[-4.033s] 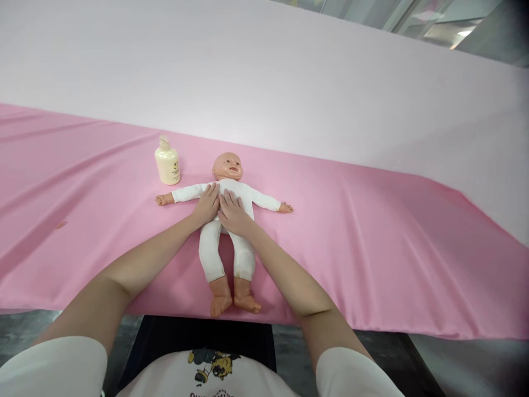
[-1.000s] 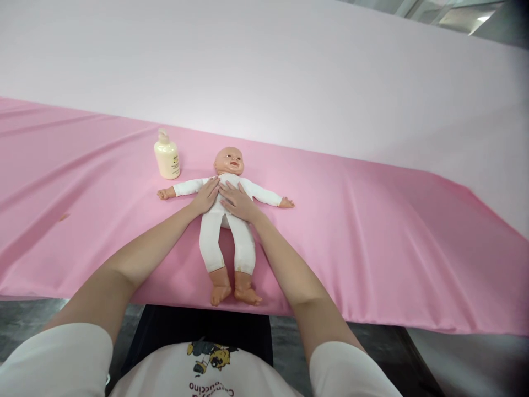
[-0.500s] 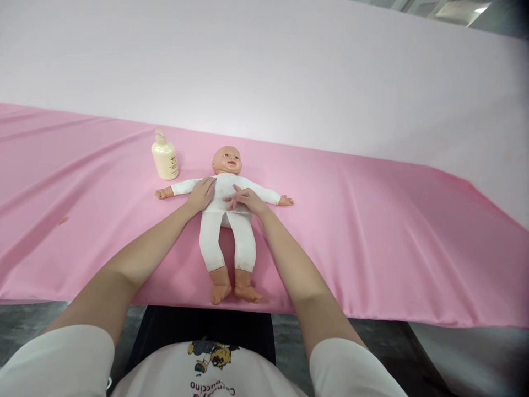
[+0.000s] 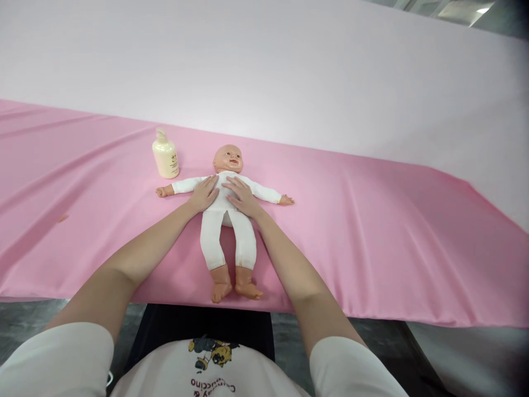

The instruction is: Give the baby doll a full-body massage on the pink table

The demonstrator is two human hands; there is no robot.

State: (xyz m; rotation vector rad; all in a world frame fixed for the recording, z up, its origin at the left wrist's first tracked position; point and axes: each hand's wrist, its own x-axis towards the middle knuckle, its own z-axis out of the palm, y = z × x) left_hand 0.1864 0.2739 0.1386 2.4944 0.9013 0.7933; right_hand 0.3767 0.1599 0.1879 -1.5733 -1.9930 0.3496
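Note:
A baby doll (image 4: 223, 198) with a white cloth body lies on its back, its head away from me and its bare feet near the table's front edge. Its arms are stretched out to both sides. My left hand (image 4: 204, 194) rests flat on the left side of the doll's chest as I see it, fingers extended. On the other side of the chest lies my right hand (image 4: 242, 197), palm down with its fingers spread. Neither hand grasps anything. Part of the doll's torso is hidden beneath my hands.
A cream pump bottle (image 4: 166, 157) stands upright beyond the doll's left-side arm. Pink cloth (image 4: 314, 237) with folds covers the table, and a white wall (image 4: 264, 71) rises behind it. A small brownish spot (image 4: 63, 219) shows on the cloth at left.
My right hand has gone from lower on the doll's torso, fingers pointing sideways, up to its chest, where it lies flat. My left hand has stayed nearly in place, its fingers slightly more spread.

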